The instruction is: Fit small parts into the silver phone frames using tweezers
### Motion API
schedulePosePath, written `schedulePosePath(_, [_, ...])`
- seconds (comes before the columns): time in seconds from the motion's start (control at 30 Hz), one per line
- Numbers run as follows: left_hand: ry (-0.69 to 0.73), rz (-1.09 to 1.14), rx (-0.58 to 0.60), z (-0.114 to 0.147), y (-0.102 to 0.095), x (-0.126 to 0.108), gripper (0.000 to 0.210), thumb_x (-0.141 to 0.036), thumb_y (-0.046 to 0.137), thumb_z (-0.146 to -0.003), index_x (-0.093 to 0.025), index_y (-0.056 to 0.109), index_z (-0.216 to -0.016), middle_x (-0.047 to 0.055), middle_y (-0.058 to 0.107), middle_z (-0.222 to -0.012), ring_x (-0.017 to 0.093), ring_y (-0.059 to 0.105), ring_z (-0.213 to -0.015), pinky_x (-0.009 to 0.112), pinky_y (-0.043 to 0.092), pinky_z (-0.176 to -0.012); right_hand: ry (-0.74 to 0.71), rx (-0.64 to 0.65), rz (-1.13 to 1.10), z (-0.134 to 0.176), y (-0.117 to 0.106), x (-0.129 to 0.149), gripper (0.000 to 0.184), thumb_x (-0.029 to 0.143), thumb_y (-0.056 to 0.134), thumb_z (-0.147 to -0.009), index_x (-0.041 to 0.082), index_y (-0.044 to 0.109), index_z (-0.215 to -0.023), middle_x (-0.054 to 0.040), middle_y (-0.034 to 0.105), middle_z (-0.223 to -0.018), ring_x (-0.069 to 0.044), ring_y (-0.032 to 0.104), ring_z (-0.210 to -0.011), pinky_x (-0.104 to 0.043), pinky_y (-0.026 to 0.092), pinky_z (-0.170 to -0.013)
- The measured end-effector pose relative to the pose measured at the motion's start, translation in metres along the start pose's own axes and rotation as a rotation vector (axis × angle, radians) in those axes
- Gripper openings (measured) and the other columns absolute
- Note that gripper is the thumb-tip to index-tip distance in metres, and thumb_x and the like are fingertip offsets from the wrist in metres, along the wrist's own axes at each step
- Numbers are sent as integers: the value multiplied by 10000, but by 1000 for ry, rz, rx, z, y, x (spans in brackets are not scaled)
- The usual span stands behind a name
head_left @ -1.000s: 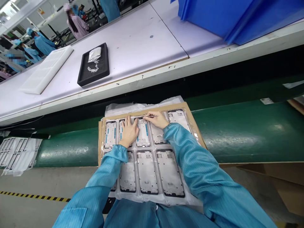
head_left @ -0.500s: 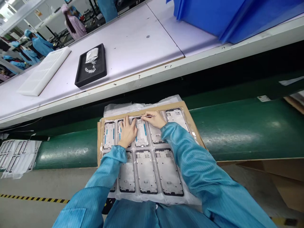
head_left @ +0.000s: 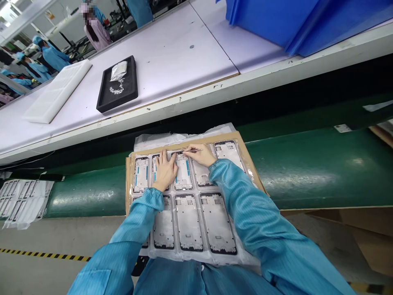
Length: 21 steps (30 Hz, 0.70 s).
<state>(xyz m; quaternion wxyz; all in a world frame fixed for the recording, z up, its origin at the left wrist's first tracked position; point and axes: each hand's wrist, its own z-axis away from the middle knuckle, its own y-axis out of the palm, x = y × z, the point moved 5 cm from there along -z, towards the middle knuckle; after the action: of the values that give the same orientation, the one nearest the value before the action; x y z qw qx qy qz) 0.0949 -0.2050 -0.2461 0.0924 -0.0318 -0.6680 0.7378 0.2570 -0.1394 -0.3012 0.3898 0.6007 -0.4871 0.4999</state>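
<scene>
Several phone mid-frames [head_left: 188,221] lie in two rows in a clear plastic tray [head_left: 196,190] on a cardboard sheet [head_left: 250,164]. My left hand [head_left: 166,170] rests with its fingers spread over the second and third frames of the far row. My right hand [head_left: 201,155] pinches a pair of thin tweezers [head_left: 193,150], whose tip is at the top edge of the third phone frame [head_left: 184,174]. That frame carries blue strips along its sides. What the tweezer tip holds, if anything, is too small to make out.
A green conveyor belt [head_left: 307,172] runs under the cardboard. More phone frames [head_left: 24,200] lie on it at left. On the white bench [head_left: 172,53] beyond are a black tray [head_left: 130,84] with small clear parts and a bag, a white foam slab [head_left: 58,92] and a blue bin [head_left: 270,20]. Co-workers [head_left: 52,55] stand far left.
Hardly anything differs. Both hands keep their places on the phone frame, with the tweezers at its top edge; the view has shifted very slightly.
</scene>
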Motion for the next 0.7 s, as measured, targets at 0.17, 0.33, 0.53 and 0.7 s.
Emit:
schedulePosePath(0.17, [1, 5, 9, 0, 0, -1, 505, -227, 439, -977, -194, 526, -1473, 198, 359, -1603, 390, 292, -1513, 595, 280, -1201, -9, -1, 24, 1, -3, 3, 235, 404, 735, -823, 188, 711, -733, -35, 754, -777, -211, 686, -757, -316, 524, -731])
schedulePosePath(0.33, [12, 44, -18, -1, 0, -1, 496, -223, 452, -971, -197, 539, -1458, 191, 368, -1601, 384, 295, -1512, 609, 283, -1196, -33, 19, 51, 2, -2, 6, 215, 390, 719, -852, 195, 728, -762, -39, 773, -803, -220, 714, -774, -334, 534, -763])
schedulePosePath(0.53, [7, 145, -77, 1, 6, 4, 463, -208, 452, -957, -180, 562, -1406, 186, 364, -1603, 377, 291, -1513, 630, 276, -1192, 1, -18, 21, 3, -4, 10, 260, 436, 751, -838, 203, 727, -725, -36, 775, -788, -230, 726, -779, -348, 566, -769])
schedulePosePath(0.7, [21, 210, -99, 2, 14, 6, 416, -219, 485, -945, -161, 580, -1345, 196, 361, -1599, 363, 275, -1520, 598, 261, -1207, 80, -29, 2, 4, -5, 6, 319, 503, 782, -815, 203, 732, -721, -36, 771, -758, -227, 725, -742, -362, 592, -744])
